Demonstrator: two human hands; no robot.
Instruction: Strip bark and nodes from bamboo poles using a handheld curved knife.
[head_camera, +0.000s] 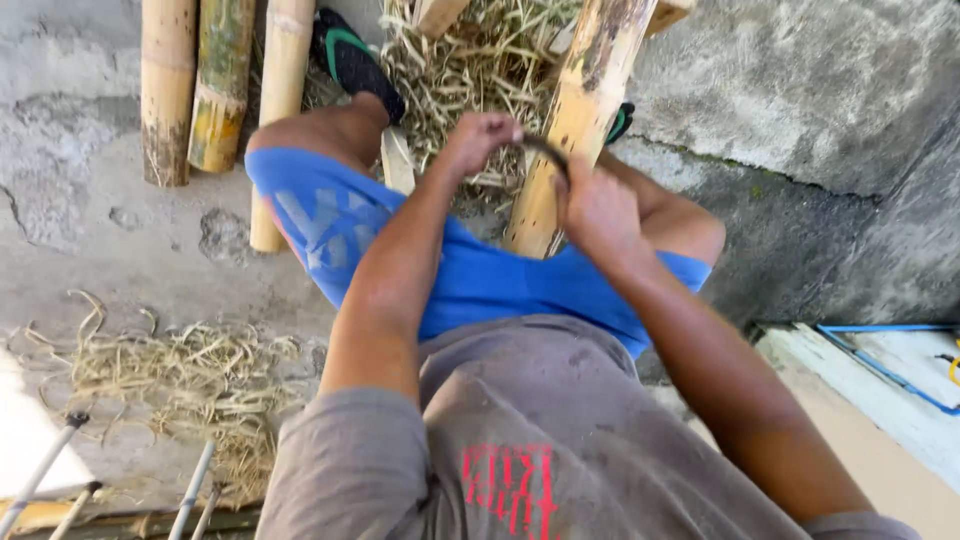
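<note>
Setup: person seated, bamboo pole leaning btw the knees, upper end out of frame at top.
Tool: dark curved blade laid across the pole face, spanning both hands.
L hand: fist closed round the blade's left end, knuckles up.
R hand: curled tight on the right end, pressed vs. pole edge; fingers mostly out of sight, so exact pinch cannot tell.
Risk 1: blade sits very near both fists and above the thighs; if it skips off the hard skin, likely path is toward legs/blue shorts.
Risk 2: pole only braced by legs, no clamp seen; a twist under pull could roll it and throw the cut off line.
Risk 3: loose shavings underfoot near sandal; footing may slide.
Hidden: blade edge + handles covered by hands; can't tell which way the edge faces.
Hidden 2: pole's foot behind shorts, contact w/ ground unseen.
Unclear: thin metal rods lower left cut off by frame, purpose n/a; spare bamboo lengths top left partly cropped.
</note>
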